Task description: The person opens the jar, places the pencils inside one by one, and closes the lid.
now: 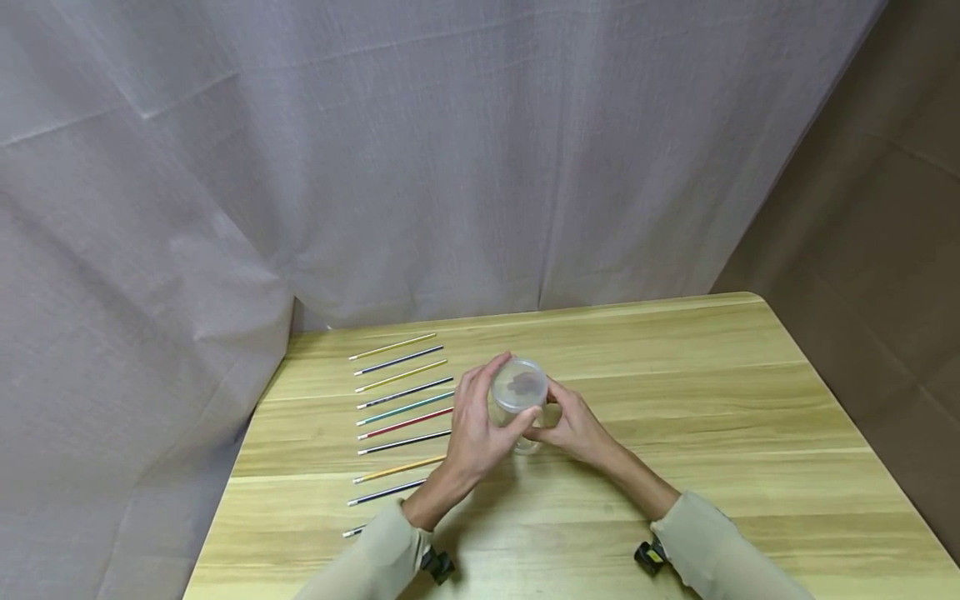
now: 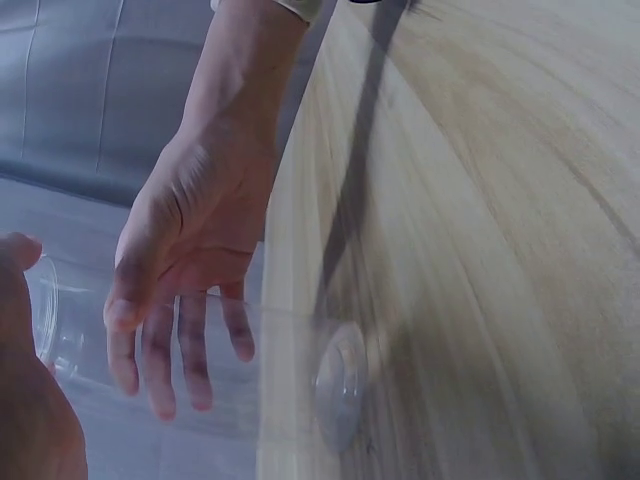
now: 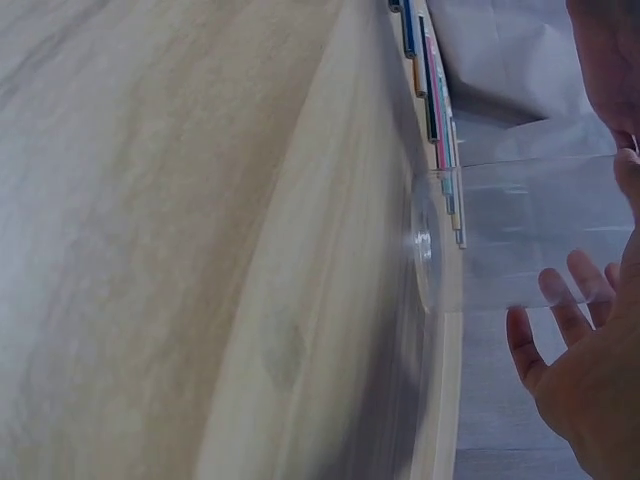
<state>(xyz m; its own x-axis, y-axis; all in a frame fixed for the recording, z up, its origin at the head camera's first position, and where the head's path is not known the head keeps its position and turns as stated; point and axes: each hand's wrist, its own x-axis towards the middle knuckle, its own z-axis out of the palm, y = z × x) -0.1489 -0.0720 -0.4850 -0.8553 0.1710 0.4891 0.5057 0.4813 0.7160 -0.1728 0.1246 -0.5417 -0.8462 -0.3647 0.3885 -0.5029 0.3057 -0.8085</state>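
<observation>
A clear cylindrical jar [image 1: 527, 447] with a translucent lid [image 1: 520, 385] stands upright between both hands, over the middle of the table. At its top, my left hand [image 1: 474, 429] grips the lid's rim, thumb on the near side and fingers on the far side. On the jar's right side, my right hand [image 1: 579, 429] holds the wall below the lid, its fingers curved around the back. In the left wrist view the right fingers [image 2: 190, 350] show through the clear wall. Whether the jar's base [image 3: 425, 245] touches the table cannot be told.
Several pencils [image 1: 405, 403] in various colours lie in a spaced row left of the hands, white ends leftward; the left arm partly covers the nearest ones. The wooden table [image 1: 712, 400] meets a grey curtain [image 1: 450, 167] at the back.
</observation>
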